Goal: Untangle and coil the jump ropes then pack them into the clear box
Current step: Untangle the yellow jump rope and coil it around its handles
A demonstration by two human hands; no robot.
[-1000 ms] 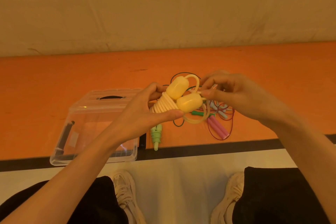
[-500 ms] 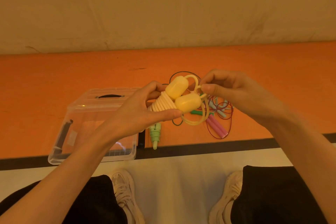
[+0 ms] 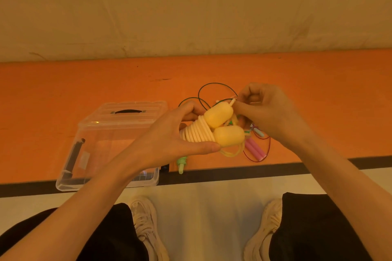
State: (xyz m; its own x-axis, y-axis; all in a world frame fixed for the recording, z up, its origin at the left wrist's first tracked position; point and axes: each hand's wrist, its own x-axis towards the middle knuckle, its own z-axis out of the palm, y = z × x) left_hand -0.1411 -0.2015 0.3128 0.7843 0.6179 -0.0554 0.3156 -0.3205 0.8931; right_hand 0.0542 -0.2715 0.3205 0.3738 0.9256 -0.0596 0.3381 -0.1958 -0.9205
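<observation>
1. The left hand (image 3: 169, 140) holds the coiled yellow jump rope (image 3: 214, 128), fingers curled round it, above the orange floor (image 3: 63, 91).
2. The right hand (image 3: 269, 112) pinches the rope's end.
3. The clear box (image 3: 89, 146) stands at the left; its label cannot be read.
4. The hands partly hide the tangled ropes (image 3: 254, 146) behind.

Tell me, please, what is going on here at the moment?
A person is coiling a yellow jump rope. The left hand grips the wound bundle while the right hand pinches its loose end beside the handles. More tangled ropes lie on the orange mat, and the clear box sits left.
</observation>
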